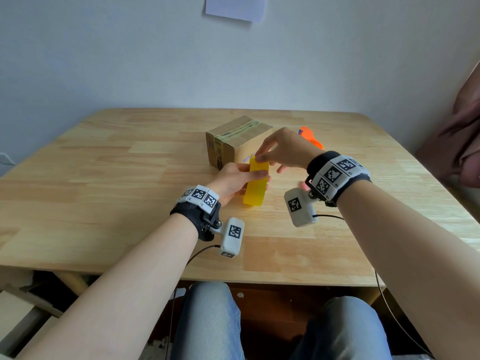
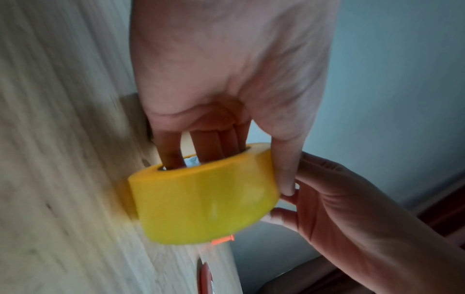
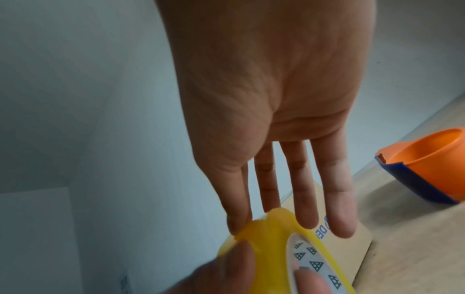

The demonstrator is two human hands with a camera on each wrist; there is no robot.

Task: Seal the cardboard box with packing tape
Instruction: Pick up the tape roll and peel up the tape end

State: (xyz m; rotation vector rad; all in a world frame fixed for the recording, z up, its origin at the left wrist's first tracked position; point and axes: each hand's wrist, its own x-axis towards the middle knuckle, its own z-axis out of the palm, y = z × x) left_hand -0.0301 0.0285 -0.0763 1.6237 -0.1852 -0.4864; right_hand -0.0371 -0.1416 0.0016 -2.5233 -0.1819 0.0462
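our left hand (image 1: 235, 181) grips the one yellow roll of packing tape (image 1: 255, 183), fingers through its core, thumb across the outer face, the roll standing on edge on the desk (image 1: 104, 198). our right hand (image 1: 281, 149) pinches the tape's top edge between thumb and forefinger, the other fingers straight. just behind stands one brown cardboard box (image 1: 237, 141), old tape along its top. one orange and blue tape dispenser (image 1: 310, 137) lies to its right. the light wooden desk meets a pale wall with one paper sheet (image 1: 236, 7).
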